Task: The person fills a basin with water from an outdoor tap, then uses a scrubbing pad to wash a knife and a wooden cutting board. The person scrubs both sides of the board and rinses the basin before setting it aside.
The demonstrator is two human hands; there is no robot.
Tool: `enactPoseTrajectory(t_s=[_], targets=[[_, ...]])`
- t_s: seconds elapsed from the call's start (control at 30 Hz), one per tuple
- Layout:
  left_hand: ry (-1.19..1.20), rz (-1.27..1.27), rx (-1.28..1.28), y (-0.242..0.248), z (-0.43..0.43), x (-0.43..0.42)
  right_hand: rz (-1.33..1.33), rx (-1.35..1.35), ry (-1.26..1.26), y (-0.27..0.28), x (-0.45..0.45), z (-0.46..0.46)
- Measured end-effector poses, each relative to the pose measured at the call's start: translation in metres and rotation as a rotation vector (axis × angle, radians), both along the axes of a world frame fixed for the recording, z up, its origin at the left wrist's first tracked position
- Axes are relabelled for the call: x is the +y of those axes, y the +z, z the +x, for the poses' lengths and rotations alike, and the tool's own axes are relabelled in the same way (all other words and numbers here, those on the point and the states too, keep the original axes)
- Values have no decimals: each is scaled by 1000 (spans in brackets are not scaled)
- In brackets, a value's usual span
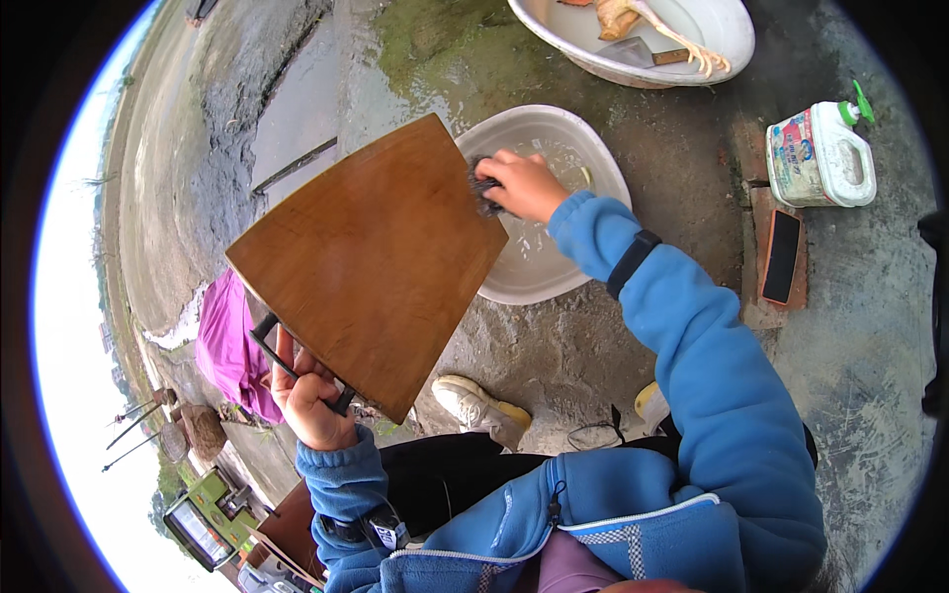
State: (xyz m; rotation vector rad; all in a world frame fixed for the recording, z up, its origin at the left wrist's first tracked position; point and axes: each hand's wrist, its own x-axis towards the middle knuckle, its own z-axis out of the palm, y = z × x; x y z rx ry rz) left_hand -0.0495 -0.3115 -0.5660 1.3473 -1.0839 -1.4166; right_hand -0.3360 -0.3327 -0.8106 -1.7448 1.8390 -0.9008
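Observation:
A brown wooden cutting board (371, 259) tilts in front of me, its broad face towards the camera. My left hand (315, 408) grips the black handle (276, 348) at the board's lower left edge. Bunched in my right hand (528, 185) is a dark scouring pad (483, 191), probably steel wool, against the right edge of the board. Behind and below that edge, a pale plastic basin (526, 278) holds shallow water with small bits in it. The board hides the basin's left part.
A second white basin (552, 41) holds a plucked bird (619, 18) and a cleaver (630, 53). To the right stand a detergent jug (823, 159) and a black-topped block (781, 256) on a brick. Purple cloth (233, 348) lies left. My shoe (478, 408) rests on wet concrete.

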Motion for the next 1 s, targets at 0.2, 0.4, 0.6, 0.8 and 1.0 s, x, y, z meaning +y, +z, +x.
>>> enactPoseTrajectory(t_s=[0.2,0.4,0.6,0.8,1.0], targets=[[16,23,97,2,-6,1,165,153,73,15,0,13],[61,-74,26,12,-10,3,-256,85,-108,2,5,-6],[117,-100,3,15,-13,-1,-19,263,-94,9,8,-35],[100,-50,27,11,0,-7,-476,265,-476,52,36,-144],[119,-6,63,10,6,-10,-45,526,-1280,63,82,-288]])
